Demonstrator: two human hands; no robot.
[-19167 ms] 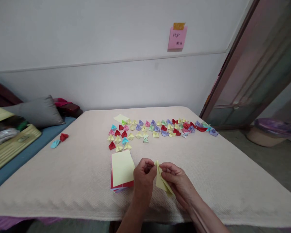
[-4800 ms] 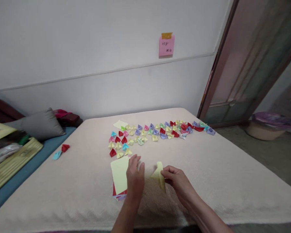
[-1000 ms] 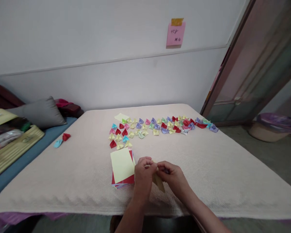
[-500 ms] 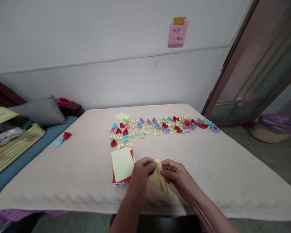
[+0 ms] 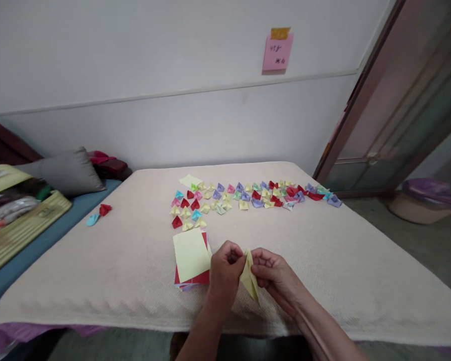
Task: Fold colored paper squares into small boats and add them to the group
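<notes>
A pale yellow sheet of folded paper (image 5: 250, 282) is held between both hands above the near side of the table, its narrow tip pointing down. My left hand (image 5: 228, 265) pinches its upper left edge, fingers curled. On the other side, my right hand (image 5: 272, 271) grips the upper right edge between thumb and fingers. Just left of my left hand lies a stack of paper (image 5: 191, 254), a yellow sheet on top and red ones beneath. Behind the hands, several small folded paper pieces (image 5: 243, 204) in red, yellow, purple, pink, green and blue spread across the cloth.
A cream cloth (image 5: 135, 271) covers the table. Toward its left side lie a red folded piece (image 5: 104, 209) and a blue folded piece (image 5: 92, 219). A loose yellow sheet (image 5: 190, 180) rests at the back. Beyond the left edge are a grey cushion (image 5: 73, 173) and an open box (image 5: 30, 225).
The yellow paper looks narrower, its left flap turned in. My left hand has shifted slightly right and rolled over, its fingers more curled. My right hand keeps its grip nearly in place.
</notes>
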